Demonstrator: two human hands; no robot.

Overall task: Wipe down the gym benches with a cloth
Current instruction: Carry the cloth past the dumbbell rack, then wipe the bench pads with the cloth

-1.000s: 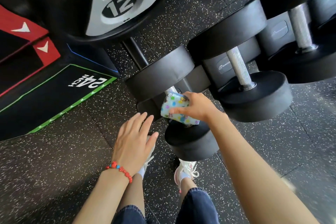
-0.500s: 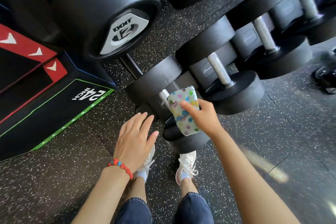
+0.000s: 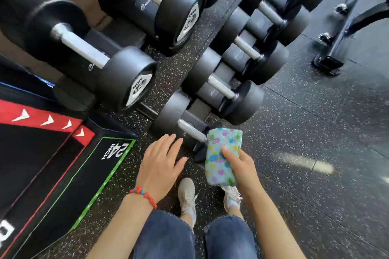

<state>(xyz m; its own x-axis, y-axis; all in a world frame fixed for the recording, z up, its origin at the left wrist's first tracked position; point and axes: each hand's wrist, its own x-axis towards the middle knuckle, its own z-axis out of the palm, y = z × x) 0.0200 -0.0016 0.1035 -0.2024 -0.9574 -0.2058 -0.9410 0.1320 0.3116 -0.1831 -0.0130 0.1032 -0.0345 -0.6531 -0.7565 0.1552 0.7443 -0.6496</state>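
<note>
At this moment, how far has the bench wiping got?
Done: nothing visibly wiped; no bench pad is in view, only a black wheeled frame on the far right. In hand: the right hand holds the spotted cloth near the lowest dumbbell; the left hand hangs open. Left: apparently all the benches.

A pale blue cloth [image 3: 221, 162] dotted in many colours, black dumbbells [image 3: 212, 109], a speckled black floor [image 3: 305, 132] and a red beaded bracelet [image 3: 145, 194] are seen.
</note>
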